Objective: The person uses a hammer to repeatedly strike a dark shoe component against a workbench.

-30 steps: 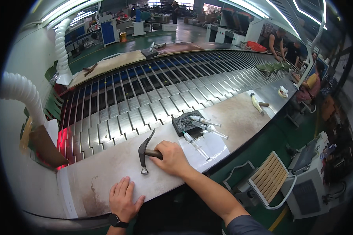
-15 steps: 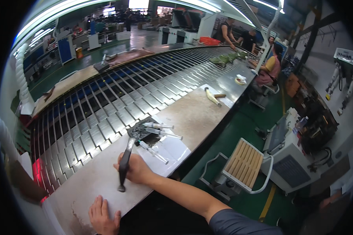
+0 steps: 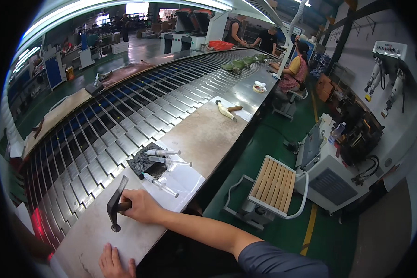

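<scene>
One long slatted metal conveyor [image 3: 97, 167] is shown crossing the view diagonally, bordered on its near side by one flat work ledge [image 3: 204, 134]. Three co-workers [image 3: 299, 76] are stationed towards the far end, two standing, one seated. One stool [image 3: 272, 185], seat of wooden slats, is set on the green floor [image 3: 264, 134] right of the ledge. Several green pieces [image 3: 238, 65] are laid on the conveyor's far stretch. One white sheet [image 3: 185, 184] is spread on the ledge. One right hand [image 3: 143, 206] is closed around the handle of one claw hammer [image 3: 112, 207], which is held above the near ledge, claw up, face down; contact with the surface cannot be told. One left hand [image 3: 113, 264] is rested back upward nearby, fingers extended, partly cut off by the lower edge. One black tray [image 3: 141, 163], rough grey within, is placed beside the conveyor. One pale-headed hammer [image 3: 225, 110] is laid farther along. Three syringes [image 3: 160, 185] are grouped at the tray, partly over the sheet.
</scene>
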`<state>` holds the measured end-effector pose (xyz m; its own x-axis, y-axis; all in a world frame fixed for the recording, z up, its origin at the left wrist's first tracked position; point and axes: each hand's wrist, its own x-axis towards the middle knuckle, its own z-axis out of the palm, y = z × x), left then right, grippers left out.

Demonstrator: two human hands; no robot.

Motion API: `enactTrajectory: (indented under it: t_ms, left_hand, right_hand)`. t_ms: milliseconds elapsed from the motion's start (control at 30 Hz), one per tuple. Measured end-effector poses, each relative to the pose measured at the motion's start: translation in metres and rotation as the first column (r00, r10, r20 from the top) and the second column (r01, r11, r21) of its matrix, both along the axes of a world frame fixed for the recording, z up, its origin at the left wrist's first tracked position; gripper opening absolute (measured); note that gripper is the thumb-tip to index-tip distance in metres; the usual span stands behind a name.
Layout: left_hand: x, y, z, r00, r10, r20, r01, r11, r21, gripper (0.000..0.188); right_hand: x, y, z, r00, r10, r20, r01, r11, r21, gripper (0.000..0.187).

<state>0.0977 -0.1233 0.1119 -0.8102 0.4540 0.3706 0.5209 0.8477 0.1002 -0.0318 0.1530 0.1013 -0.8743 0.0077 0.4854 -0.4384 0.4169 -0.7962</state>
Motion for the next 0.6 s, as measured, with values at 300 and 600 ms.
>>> enactTrajectory:
  t_ms: [300,600]
  left_hand:
    - [0.003,-0.001,0.003,1.000,0.000,-0.007,0.000,1.000,0.004,0.061]
    - [0.005,-0.001,0.002,1.000,0.007,-0.010,-0.007,1.000,0.000,0.060]
  right_hand:
    - [0.001,-0.008,-0.001,0.994,0.048,0.100,-0.072,0.967,0.245,0.035]
    - [0.003,-0.016,-0.014,0.993,0.023,-0.116,0.026,0.914,0.405,0.038]
